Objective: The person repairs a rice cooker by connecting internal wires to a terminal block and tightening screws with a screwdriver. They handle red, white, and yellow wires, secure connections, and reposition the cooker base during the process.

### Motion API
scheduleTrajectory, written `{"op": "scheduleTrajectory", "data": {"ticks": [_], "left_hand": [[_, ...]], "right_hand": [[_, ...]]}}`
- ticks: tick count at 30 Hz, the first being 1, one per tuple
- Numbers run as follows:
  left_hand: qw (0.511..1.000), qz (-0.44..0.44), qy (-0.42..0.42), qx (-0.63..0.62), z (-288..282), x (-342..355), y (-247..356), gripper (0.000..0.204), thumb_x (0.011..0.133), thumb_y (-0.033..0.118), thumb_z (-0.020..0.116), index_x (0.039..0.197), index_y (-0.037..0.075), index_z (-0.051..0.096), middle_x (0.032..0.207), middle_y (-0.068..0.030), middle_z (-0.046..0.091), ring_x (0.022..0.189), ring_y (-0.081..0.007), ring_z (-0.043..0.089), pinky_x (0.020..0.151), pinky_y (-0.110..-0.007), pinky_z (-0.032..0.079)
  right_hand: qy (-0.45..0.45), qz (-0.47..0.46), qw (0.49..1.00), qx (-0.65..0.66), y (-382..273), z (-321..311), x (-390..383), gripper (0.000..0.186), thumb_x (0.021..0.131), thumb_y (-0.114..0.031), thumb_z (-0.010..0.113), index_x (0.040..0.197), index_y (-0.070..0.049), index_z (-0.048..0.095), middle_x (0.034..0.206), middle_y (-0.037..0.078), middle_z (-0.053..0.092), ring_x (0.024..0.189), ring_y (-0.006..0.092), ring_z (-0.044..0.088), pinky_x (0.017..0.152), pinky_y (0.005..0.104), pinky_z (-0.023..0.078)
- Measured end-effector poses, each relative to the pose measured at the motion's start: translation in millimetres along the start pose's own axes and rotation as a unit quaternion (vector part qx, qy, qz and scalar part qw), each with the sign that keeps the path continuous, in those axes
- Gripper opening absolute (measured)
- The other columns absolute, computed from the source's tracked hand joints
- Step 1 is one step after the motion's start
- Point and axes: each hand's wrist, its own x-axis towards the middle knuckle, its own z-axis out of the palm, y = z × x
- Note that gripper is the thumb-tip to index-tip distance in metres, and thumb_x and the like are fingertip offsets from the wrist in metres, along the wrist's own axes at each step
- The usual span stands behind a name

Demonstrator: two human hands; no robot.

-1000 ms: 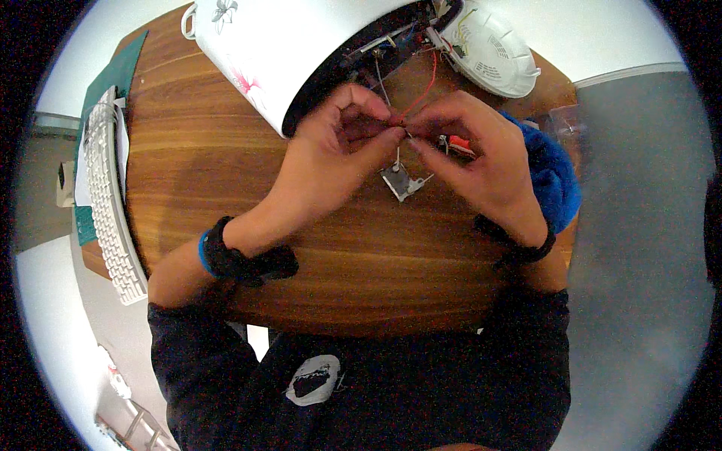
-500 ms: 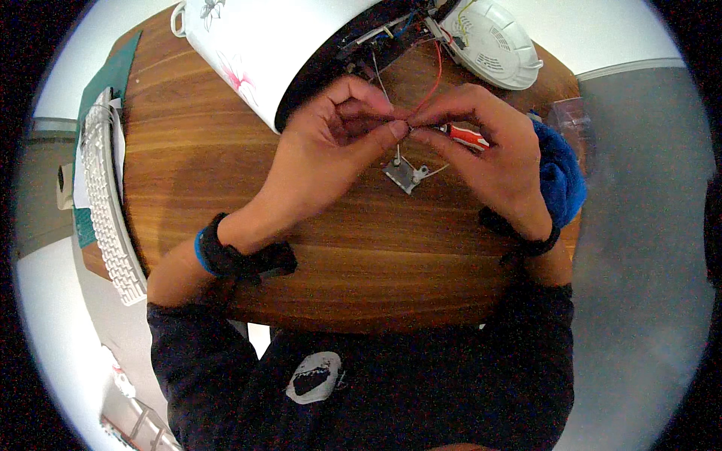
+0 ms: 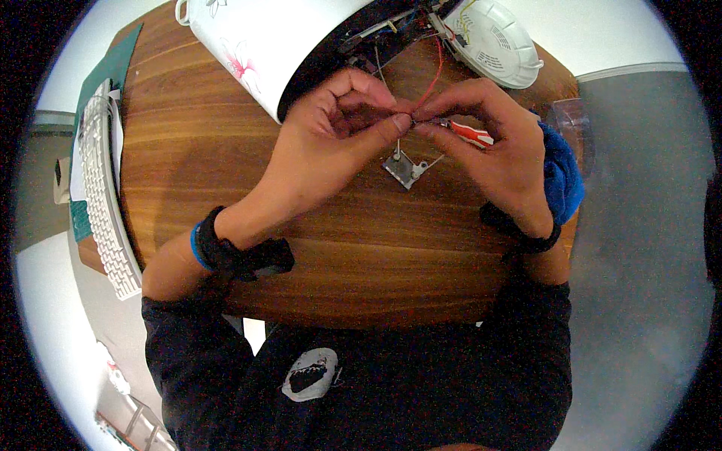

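Note:
Thumb and fingers of my left hand are pinched together, with their tips meeting those of my right hand, also pinched. A thin red wire comes down from the opened appliance to the joined fingertips. A pale wire runs down to the left fingers. The wire ends are hidden between the fingers. Just below lies a small flat metal part with white leads. A red-and-white handled tool, perhaps a screwdriver, shows behind my right fingers.
A white appliance body with flower print lies on its side, its dark wired end towards my hands. Beyond is its round vented cover. A blue cloth sits by my right wrist; a white keyboard lines the left table edge.
Both hands stay pinched at the wires, with only small finger shifts. The whole view has moved slightly, and more of the red-and-white handle shows.

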Motion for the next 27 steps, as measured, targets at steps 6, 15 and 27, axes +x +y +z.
{"op": "scheduleTrajectory", "data": {"ticks": [6, 15, 27], "left_hand": [[1.0, 0.019, 0.008, 0.0, 1, 0, -3, 0.019, 0.093, 0.0, 0.069, 0.106, 0.005, 0.056, 0.108, -0.0058, 0.07, 0.102, -0.0109, 0.065, 0.09, -0.025, 0.053], [0.997, 0.054, 0.004, 0.06, 4, -2, 1, 0.02, 0.092, -0.004, 0.068, 0.107, 0.003, 0.058, 0.112, -0.007, 0.069, 0.108, -0.0147, 0.065, 0.097, -0.03, 0.052], [0.988, 0.065, 0.013, 0.136, 10, -3, 5, 0.018, 0.091, -0.006, 0.067, 0.105, 0.002, 0.059, 0.127, -0.0139, 0.066, 0.115, -0.0178, 0.064, 0.102, -0.031, 0.051]], "right_hand": [[0.0, 0.015, 1.0, 0.011, 0, 1, -1, 0.025, 0.082, -0.013, 0.081, 0.102, -0.005, 0.068, 0.098, 0.007, 0.071, 0.091, 0.0197, 0.07, 0.08, 0.0308, 0.054], [0.01, 0.046, 0.999, 0.022, 7, -1, 1, 0.028, 0.08, -0.014, 0.083, 0.1, -0.004, 0.066, 0.095, 0.007, 0.072, 0.088, 0.0167, 0.07, 0.078, 0.0304, 0.054], [-0.031, 0.116, 0.993, -0.011, 15, 0, 11, 0.02, 0.087, -0.002, 0.076, 0.105, 0.0, 0.067, 0.099, 0.007, 0.073, 0.094, 0.0129, 0.068, 0.087, 0.0283, 0.055]]}}
